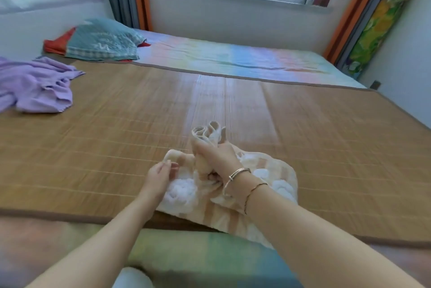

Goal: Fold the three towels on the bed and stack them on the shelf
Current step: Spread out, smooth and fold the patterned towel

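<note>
While the right hand [213,157] grips a bunched length of the peach-and-white towel [268,171] lifted above the bed's mat [116,148], the left hand [158,177] pinches its near corner. A purple towel [35,85] lies crumpled well apart, far left.

No text can be read; the pale marks on the teal pillow [102,39] are too blurred.
</note>
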### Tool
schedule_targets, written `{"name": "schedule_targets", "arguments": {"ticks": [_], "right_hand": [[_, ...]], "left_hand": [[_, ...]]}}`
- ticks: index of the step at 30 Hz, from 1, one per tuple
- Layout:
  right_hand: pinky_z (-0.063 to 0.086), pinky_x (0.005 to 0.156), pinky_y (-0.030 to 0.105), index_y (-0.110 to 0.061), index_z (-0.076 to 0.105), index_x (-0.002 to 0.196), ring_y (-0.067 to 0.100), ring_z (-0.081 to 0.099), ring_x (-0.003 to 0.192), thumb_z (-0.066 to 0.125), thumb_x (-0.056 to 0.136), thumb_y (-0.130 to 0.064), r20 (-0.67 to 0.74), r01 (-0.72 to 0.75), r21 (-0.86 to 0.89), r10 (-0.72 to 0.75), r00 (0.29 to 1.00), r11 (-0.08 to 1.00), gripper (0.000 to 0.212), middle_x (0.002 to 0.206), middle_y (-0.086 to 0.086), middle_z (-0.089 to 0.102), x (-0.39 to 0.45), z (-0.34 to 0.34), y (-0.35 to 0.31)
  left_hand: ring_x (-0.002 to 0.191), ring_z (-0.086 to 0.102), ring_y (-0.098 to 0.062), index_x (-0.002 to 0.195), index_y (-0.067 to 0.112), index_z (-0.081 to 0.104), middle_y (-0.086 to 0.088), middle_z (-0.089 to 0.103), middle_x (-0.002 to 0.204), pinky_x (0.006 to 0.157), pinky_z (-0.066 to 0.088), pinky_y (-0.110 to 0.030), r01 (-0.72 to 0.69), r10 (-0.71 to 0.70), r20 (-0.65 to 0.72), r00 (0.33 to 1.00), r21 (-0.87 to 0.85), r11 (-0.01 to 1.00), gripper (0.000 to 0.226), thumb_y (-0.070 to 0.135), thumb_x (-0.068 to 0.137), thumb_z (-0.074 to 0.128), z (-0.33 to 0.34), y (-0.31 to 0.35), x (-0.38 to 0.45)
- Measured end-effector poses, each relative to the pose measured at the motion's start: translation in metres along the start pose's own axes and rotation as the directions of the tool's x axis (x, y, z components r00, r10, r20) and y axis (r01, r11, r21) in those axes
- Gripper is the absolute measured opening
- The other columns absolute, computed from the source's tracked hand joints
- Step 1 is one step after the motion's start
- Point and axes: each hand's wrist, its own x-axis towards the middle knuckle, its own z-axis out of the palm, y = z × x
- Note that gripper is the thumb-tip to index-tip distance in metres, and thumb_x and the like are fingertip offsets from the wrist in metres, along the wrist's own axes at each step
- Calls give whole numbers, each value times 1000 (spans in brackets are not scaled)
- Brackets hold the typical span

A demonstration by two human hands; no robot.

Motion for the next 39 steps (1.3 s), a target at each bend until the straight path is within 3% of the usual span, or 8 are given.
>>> {"name": "schedule_targets", "arguments": {"ticks": [4, 7, 9, 13, 19, 23, 28, 39], "right_hand": [[49, 51, 30, -5, 49, 91, 19, 52, 53, 43, 96, -22, 346, -231, 99, 184, 920, 968, 19, 71, 8, 49, -11, 22, 3], [44, 40, 21, 0, 57, 94, 14, 53, 42, 43, 92, -16, 38, 53, -16, -53, 998, 998, 21, 67, 8, 56, 0, 7, 13], [52, 57, 28, -9, 62, 95, 15, 62, 58, 47, 88, -19, -162, 232, -243, -275, 948, 942, 20, 75, 4, 63, 7, -17, 19], [43, 93, 38, -14, 57, 114, 24, 52, 109, 46, 89, -22, -231, 228, -615, -449, 863, 755, 28, 110, 2, 58, 15, -67, 41], [11, 117, 47, -26, 30, 145, 22, 16, 145, 27, 98, -38, -46, 114, -843, -281, 958, 526, 49, 154, 0, 27, 18, -53, 78], [3, 117, 51, -33, 19, 148, 20, 3, 147, 25, 96, -44, -9, 143, -871, -304, 952, 471, 54, 159, 0, 12, 10, -49, 79], [1, 114, 57, -31, 18, 148, 19, -1, 147, 27, 90, -60, -80, 87, -876, -321, 944, 475, 66, 160, -2, 7, 10, -66, 80], [6, 118, 49, -31, 15, 148, 19, -6, 146, 45, 87, -58, -195, 113, -694, -336, 921, 711, 73, 159, -6, -3, 8, -72, 129]], "left_hand": [[109, 59, -32, 104, 10, 62, -14, 64, 110, 102, 44, -47, 298, -291, 62, 955, -154, 942, 70, 68, 92, 26, -19, 9, 17], [122, 51, -34, 132, 6, 50, -16, 54, 131, 100, 42, -43, 379, -382, 47, 923, 62, 923, 87, 76, 80, 43, -16, 22, 22], [125, 46, -33, 139, 6, 40, -15, 46, 139, 93, 41, -41, 317, -336, 24, 941, 276, 907, 89, 67, 76, 61, -9, 27, 20], [107, 46, -23, 136, 7, 36, -12, 46, 134, 82, 39, -36, 195, -219, 29, 975, 346, 918, 77, 48, 81, 69, -3, 33, 19], [134, 38, -33, 151, 9, 7, -14, 31, 151, 102, 38, -43, 79, -129, 57, 990, 538, 840, 112, 64, 73, 66, 2, 47, 9], [111, 50, -20, 142, 18, 27, -5, 47, 134, 82, 39, -31, -143, 87, 128, 988, 543, 828, 80, 34, 80, 74, 6, 43, -3], [106, 50, -16, 133, 27, 37, 2, 49, 122, 82, 42, -32, -194, 199, 12, 980, 281, 940, 56, 20, 86, 67, -26, 36, 2], [118, 48, -29, 137, 7, 39, -10, 48, 134, 90, 41, -36, 249, -255, -51, 966, 470, 847, 73, 59, 86, 54, -28, -15, 12]]}}
